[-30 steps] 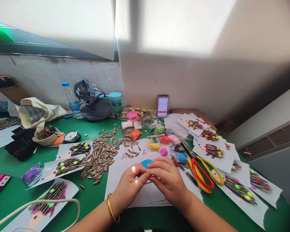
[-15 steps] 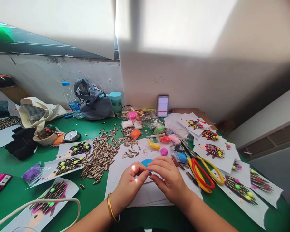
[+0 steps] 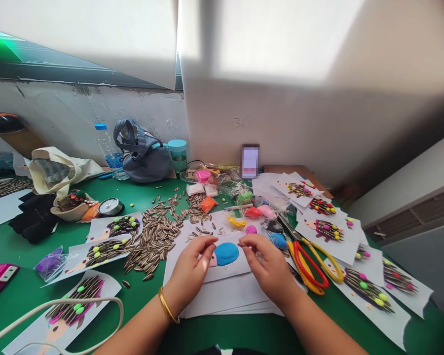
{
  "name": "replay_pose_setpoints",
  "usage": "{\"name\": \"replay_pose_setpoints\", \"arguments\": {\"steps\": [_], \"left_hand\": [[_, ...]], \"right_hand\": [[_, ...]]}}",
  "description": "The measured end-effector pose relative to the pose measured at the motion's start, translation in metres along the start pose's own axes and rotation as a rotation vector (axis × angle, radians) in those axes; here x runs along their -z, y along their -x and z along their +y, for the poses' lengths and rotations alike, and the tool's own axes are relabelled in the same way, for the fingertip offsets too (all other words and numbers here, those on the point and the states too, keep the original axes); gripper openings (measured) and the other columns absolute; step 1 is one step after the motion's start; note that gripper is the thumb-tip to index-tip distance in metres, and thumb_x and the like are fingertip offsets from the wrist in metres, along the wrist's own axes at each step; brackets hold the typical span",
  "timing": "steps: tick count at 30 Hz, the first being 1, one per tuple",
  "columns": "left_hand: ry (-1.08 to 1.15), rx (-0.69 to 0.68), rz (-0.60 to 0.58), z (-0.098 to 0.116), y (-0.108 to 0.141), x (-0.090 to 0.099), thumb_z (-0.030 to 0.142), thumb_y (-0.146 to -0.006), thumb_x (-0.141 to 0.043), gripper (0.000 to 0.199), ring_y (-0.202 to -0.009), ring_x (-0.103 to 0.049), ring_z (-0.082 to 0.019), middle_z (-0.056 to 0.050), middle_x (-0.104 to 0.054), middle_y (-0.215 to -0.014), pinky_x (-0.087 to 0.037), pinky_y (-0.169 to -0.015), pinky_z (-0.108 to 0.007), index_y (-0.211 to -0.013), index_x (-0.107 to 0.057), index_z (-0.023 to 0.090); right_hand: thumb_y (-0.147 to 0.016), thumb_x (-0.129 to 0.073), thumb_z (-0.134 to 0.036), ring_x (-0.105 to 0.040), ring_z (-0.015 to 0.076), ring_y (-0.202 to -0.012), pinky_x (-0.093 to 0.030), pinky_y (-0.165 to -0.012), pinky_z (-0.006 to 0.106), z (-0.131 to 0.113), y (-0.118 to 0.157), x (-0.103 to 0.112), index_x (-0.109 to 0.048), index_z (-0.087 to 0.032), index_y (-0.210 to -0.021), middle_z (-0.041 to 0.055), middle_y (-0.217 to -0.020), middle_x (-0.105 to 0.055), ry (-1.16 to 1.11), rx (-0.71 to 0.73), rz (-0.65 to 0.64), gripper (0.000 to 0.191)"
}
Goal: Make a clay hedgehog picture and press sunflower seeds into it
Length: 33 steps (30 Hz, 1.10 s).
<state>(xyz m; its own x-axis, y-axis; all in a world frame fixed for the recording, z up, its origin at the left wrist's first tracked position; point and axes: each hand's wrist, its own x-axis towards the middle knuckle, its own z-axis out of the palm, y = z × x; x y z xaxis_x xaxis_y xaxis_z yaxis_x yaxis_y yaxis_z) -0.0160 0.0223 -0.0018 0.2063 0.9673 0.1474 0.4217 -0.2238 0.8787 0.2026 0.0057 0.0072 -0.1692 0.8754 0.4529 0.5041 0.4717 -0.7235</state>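
Observation:
A blue clay oval lies flat on a sheet of white paper, with a pink clay face at its left end and small pencil marks below it. My left hand is just left of the blue oval, its thumb and forefinger pinched together; what is between them, if anything, is hidden. On the other side, my right hand pinches a small dark piece at its fingertips, apart from the oval.
Sunflower seeds are heaped on the left of the paper. Finished hedgehog pictures lie on both sides. Scissors rest at the right, near packets of coloured clay. A white cable crosses the lower left.
My hands have moved apart, left and right, uncovering the blue oval and pink face. A small dark piece now shows at my right fingertips.

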Motion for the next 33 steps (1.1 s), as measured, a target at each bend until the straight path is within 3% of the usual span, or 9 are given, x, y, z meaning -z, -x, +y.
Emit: {"name": "replay_pose_setpoints", "arguments": {"steps": [4,10,15,21,33], "left_hand": [[-0.394,-0.074,-0.032,-0.012,-0.009,0.010,0.016,-0.092,-0.051,0.024,-0.108,-0.060,-0.025,-0.007,-0.068,-0.114,-0.045,-0.097,-0.042,-0.111,-0.065,0.022],[-0.711,-0.077,-0.064,-0.017,-0.012,0.014,0.008,-0.089,-0.050,0.029,-0.104,-0.059,-0.027,-0.009,-0.067,-0.112,-0.047,-0.091,-0.042,-0.110,-0.067,0.019],[-0.740,-0.086,-0.091,-0.016,-0.014,0.012,0.010,-0.091,-0.049,0.029,-0.104,-0.058,-0.025,-0.006,-0.067,-0.110,-0.044,-0.092,-0.039,-0.107,-0.070,0.023],[-0.846,-0.010,-0.026,-0.015,-0.015,0.009,0.019,-0.095,-0.047,0.034,-0.111,-0.054,-0.028,-0.009,-0.063,-0.117,-0.040,-0.094,-0.043,-0.126,-0.062,0.022],[-0.835,0.032,-0.130,-0.012,-0.018,0.012,0.018,-0.090,-0.056,0.013,-0.090,-0.063,-0.024,-0.004,-0.069,-0.092,-0.039,-0.078,-0.036,-0.092,-0.068,0.023]], "right_hand": [[-0.098,-0.047,-0.031,-0.068,0.0200,-0.095,-0.055,-0.076,0.031,0.012,-0.001,0.005,-0.060,-0.023,-0.112,0.0066,-0.108,-0.069,0.090,-0.193,-0.024,0.021],[-0.097,-0.045,-0.026,-0.069,0.0221,-0.093,-0.052,-0.074,0.032,0.013,-0.001,-0.001,-0.059,-0.021,-0.105,0.0069,-0.104,-0.071,0.330,-0.182,-0.150,0.017],[-0.097,-0.045,-0.024,-0.068,0.0236,-0.094,-0.049,-0.075,0.034,0.012,0.000,-0.007,-0.059,-0.020,-0.101,0.0074,-0.104,-0.071,0.411,-0.154,-0.215,0.015],[-0.097,-0.045,-0.022,-0.069,0.0219,-0.089,-0.047,-0.070,0.031,0.014,0.000,-0.009,-0.059,-0.021,-0.100,0.0069,-0.103,-0.072,0.469,-0.116,-0.224,0.014],[-0.097,-0.045,-0.021,-0.069,0.0210,-0.092,-0.050,-0.076,0.031,0.015,0.000,-0.015,-0.057,-0.022,-0.098,0.0066,-0.103,-0.071,0.428,-0.059,-0.266,0.012]]}}
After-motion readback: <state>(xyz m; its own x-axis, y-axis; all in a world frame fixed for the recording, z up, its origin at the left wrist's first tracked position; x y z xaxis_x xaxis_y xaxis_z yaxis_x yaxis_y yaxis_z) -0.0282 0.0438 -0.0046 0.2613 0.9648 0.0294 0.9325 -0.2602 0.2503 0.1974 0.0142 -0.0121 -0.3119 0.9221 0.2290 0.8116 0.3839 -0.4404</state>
